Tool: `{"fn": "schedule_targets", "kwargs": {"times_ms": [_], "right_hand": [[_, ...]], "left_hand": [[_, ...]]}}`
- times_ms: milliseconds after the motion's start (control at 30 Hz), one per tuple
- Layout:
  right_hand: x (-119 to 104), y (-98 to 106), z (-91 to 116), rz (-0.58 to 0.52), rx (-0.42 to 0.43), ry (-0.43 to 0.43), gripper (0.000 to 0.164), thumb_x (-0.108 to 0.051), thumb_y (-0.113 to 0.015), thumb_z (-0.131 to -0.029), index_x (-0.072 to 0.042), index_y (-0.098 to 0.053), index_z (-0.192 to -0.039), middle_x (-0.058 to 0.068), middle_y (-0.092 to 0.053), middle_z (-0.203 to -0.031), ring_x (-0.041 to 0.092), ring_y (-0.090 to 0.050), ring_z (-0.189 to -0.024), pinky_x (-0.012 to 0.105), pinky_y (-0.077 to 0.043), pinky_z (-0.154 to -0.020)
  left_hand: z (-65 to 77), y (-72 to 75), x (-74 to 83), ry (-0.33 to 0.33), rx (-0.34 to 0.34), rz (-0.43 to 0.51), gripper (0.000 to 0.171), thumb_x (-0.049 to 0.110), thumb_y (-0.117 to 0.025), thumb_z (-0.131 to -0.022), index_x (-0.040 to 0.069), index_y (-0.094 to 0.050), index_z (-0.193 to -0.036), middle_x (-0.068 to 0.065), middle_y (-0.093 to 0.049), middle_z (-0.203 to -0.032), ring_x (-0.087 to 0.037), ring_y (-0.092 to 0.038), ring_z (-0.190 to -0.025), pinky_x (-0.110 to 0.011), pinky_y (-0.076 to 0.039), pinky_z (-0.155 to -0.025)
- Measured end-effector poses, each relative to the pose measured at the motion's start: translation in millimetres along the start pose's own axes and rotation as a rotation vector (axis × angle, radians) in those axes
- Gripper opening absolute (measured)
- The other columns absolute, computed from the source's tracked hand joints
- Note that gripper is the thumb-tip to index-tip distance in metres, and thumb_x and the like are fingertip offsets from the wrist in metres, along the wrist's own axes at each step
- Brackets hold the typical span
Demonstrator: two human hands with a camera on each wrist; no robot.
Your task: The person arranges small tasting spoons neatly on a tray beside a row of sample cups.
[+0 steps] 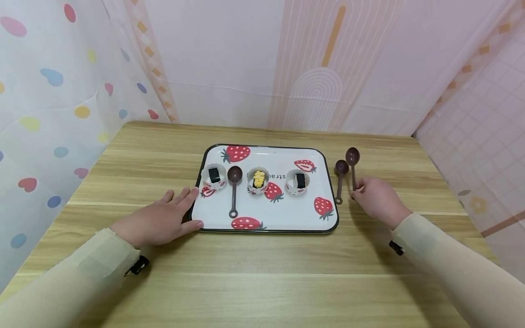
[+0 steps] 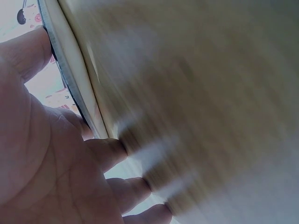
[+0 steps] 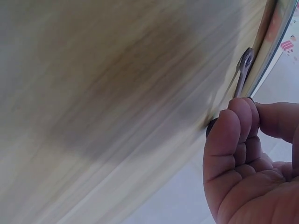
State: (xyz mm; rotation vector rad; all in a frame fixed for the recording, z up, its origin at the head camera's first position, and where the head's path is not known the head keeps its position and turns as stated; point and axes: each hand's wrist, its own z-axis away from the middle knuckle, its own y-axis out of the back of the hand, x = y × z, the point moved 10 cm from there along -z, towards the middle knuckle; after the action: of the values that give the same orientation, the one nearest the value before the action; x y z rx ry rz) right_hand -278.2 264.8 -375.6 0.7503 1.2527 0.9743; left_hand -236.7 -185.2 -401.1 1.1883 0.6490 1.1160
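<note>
A brown long-handled spoon (image 1: 352, 157) is pinched by its handle between the thumb and fingers of my right hand (image 1: 379, 200), just right of the tray. In the right wrist view its dark handle end (image 3: 212, 126) peeks out behind the fingertips. Close beside it lies a smaller brown spoon (image 1: 341, 167) with a ring at its handle end. My left hand (image 1: 162, 221) rests at the left edge of the strawberry-print tray (image 1: 295, 218), fingers spread and thumb over the rim. On the tray another brown spoon (image 1: 234, 175) lies between two paper cups.
The tray carries a left paper cup (image 1: 215, 184) and a right paper cup (image 1: 296, 190), each with a black-and-white sushi piece, and a middle cup (image 1: 257, 189) with a yellow-topped one. Patterned curtains (image 1: 229, 68) stand behind and beside the wooden table (image 1: 262, 273).
</note>
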Motion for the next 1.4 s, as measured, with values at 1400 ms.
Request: {"fn": "schedule_targets", "kwargs": {"times_ms": [1400], "right_hand": [[-38, -6, 7, -0.153, 0.072, 0.123, 0.015, -0.01, -0.067, -0.102, 0.002, -0.069, -0.11, 0.015, -0.079, -0.09, 0.015, -0.059, -0.063, 0.027, -0.045, -0.052]], "left_hand": [[-1.6, -4.2, -3.6, 0.028, -0.029, 0.014, 0.098, 0.07, -0.047, -0.103, 0.002, -0.019, -0.168, -0.031, -0.026, -0.17, -0.069, -0.024, -0.148, -0.073, -0.037, -0.115]]}}
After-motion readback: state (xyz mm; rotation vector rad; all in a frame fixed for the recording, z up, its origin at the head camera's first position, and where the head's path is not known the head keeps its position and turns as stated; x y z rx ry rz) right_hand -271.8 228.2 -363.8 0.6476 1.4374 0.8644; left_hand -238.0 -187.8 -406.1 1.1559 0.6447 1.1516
